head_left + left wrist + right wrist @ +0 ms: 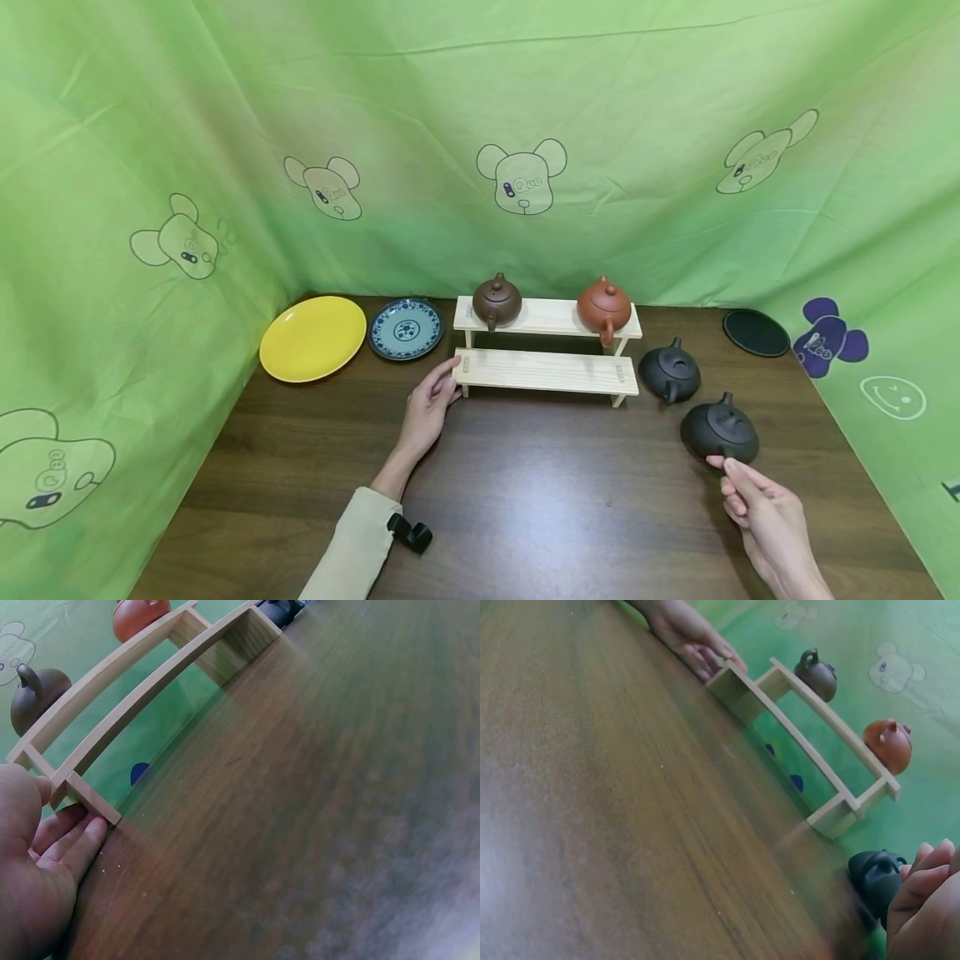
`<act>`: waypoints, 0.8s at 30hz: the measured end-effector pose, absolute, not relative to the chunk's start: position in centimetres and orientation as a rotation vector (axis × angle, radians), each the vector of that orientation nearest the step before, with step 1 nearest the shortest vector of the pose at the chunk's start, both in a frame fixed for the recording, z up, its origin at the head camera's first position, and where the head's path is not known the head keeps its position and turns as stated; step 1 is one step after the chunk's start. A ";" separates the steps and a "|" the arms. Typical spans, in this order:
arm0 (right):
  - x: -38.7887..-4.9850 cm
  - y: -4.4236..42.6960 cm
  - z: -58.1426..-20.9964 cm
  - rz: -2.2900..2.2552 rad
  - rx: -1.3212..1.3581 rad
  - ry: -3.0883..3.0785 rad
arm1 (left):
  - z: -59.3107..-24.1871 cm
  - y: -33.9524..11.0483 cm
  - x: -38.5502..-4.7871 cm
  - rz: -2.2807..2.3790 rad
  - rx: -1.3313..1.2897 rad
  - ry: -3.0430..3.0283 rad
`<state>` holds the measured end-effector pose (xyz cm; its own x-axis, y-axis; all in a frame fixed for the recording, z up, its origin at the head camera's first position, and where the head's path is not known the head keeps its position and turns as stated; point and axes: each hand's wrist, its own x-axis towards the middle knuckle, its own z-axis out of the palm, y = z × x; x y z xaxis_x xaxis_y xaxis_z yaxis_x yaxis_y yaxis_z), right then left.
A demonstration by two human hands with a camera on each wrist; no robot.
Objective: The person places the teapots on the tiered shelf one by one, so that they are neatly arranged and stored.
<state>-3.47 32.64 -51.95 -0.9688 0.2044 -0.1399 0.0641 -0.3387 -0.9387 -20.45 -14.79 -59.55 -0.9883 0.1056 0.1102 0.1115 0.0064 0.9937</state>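
Note:
My left hand (426, 414) holds the left end of a light wooden two-step stand (547, 369), its fingers against the front step's end and leg. On the rear step sit a dark brown teapot (497, 302) and a reddish-brown teapot (604, 308). At the right, my right hand (767, 510) pinches the near projecting part of a black teapot (720, 431), which the fingertips partly hide. Whether that part is spout or handle, I cannot tell. Just behind it stands a second black teapot (670, 372), close to the stand's right end.
A yellow plate (313, 339) and a blue patterned plate (407, 330) lie at the back left of the brown table (525, 500). A dark round dish (756, 332) lies at the back right. Green cloth (420, 100) hangs around the table's back and sides.

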 end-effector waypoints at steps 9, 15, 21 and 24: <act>-3.1 32.5 -51.1 2.476 -0.319 -1.714 | -59.8 -14.9 -20.5 -2.183 -0.267 -2.222; -2.9 32.4 -50.5 2.463 -0.292 -1.723 | -60.0 -14.9 -20.7 -2.185 -0.277 -2.212; -2.6 32.4 -50.1 2.432 -0.282 -1.756 | -60.0 -14.9 -20.7 -2.190 -0.261 -2.215; -2.5 32.3 -49.9 2.428 -0.275 -1.762 | -60.1 -14.9 -20.7 -2.185 -0.268 -2.216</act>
